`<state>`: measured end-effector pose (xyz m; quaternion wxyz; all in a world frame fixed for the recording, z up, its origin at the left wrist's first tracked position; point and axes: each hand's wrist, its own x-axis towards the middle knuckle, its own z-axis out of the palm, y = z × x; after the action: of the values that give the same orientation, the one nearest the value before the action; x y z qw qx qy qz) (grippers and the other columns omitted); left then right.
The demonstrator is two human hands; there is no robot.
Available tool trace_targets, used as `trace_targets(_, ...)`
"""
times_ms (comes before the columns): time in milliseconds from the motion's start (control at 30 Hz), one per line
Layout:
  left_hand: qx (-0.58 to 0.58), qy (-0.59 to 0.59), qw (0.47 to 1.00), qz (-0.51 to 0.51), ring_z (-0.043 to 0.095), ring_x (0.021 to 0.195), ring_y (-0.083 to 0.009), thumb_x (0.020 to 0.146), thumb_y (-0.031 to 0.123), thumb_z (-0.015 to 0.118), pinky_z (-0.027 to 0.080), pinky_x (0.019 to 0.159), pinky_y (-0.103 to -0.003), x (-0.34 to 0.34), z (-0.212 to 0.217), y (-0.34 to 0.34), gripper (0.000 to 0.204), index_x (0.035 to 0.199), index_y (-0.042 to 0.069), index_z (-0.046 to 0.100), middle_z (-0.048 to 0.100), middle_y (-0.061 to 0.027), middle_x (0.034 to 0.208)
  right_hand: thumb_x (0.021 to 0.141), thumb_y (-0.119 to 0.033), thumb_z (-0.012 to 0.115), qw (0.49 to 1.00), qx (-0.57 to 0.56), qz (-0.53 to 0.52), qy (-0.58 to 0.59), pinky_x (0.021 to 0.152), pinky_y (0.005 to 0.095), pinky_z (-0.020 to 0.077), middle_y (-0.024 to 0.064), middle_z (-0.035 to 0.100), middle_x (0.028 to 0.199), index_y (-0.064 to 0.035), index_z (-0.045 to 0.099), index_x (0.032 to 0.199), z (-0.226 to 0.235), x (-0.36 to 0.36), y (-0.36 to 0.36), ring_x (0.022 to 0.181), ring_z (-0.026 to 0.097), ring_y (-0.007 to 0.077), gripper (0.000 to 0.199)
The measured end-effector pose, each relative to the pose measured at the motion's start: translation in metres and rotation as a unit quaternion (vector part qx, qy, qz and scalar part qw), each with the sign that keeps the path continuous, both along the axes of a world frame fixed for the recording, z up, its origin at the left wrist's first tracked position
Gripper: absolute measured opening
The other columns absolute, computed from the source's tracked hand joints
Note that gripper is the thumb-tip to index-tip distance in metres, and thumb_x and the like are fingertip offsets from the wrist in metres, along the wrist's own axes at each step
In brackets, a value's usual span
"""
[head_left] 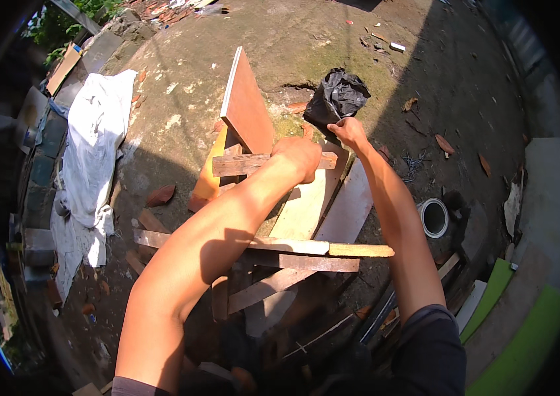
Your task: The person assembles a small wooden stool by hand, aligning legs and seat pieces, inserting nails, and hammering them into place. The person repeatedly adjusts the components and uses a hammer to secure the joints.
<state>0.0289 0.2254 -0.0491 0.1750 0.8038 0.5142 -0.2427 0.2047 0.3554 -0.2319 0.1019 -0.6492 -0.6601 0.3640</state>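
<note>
My left hand [298,158] is closed over a short wooden slat [237,165], which lies crosswise on a wooden frame. Beyond it, my right hand [349,133] reaches to the near lower edge of a crumpled black plastic bag [338,96], its fingers drawn together there. Whether they pinch the plastic or something small beside it is hard to make out. A reddish-brown board [248,99] with a pale edge stands tilted, left of the bag. Under my hands, a pale plank [303,210] runs toward me beside a whitish plank [349,201].
Nearer me, a crosswise wooden strip [359,250] spans the frame. A white cloth [98,145] drapes over blocks at the left. To the right are a white-rimmed round container [434,218], scattered nails [414,165] and green boards [524,336]. Dry leaves dot the ground.
</note>
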Motion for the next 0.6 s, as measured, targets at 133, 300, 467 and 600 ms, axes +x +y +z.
trace_targets(133,0.025,0.013,1.0,0.008,0.069,0.104,-0.0289,0.078,0.01,0.066,0.057,0.085,-0.04,0.0,-0.003,-0.003,0.034,0.112,0.005,0.069,0.071,-0.0143,0.111,0.077,-0.026,0.08,0.974,0.218,-0.052,0.013,0.075,0.0466,0.0503,0.0259,0.067,0.089,0.0017,0.054,0.104,0.0,0.018,-0.016,0.09,0.066,0.043,0.047)
trace_targets(300,0.037,0.011,0.999,0.024,0.068,0.105,-0.0322,0.081,0.01,0.062,0.056,0.086,-0.042,-0.009,0.005,-0.011,0.038,0.119,0.004,0.064,0.07,-0.017,0.111,0.079,-0.031,0.081,0.996,0.059,-0.027,-0.062,0.099,0.0489,0.0473,0.0353,0.052,0.129,-0.022,0.008,0.158,0.018,0.003,-0.024,0.12,0.053,0.0493,0.107)
trace_targets(467,0.036,-0.045,0.998,-0.036,0.067,0.1,-0.0369,0.08,0.013,0.06,0.055,0.084,-0.047,0.012,-0.003,-0.002,0.04,0.118,0.001,0.058,0.07,-0.022,0.102,0.075,-0.026,0.082,0.984,0.148,0.042,-0.088,0.103,0.0507,0.0448,0.0354,0.049,0.134,-0.0166,0.023,0.153,-0.045,0.025,0.01,0.125,0.046,0.0533,0.098)
trace_targets(600,0.032,-0.023,0.999,-0.01,0.067,0.1,-0.0362,0.08,0.012,0.061,0.054,0.085,-0.046,0.002,-0.002,-0.016,0.037,0.115,0.001,0.059,0.07,-0.021,0.103,0.074,-0.027,0.081,0.997,0.068,-0.012,0.017,0.1,0.0487,0.0461,0.0294,0.062,0.121,-0.01,0.037,0.145,-0.044,-0.012,-0.005,0.12,0.054,0.0486,0.085)
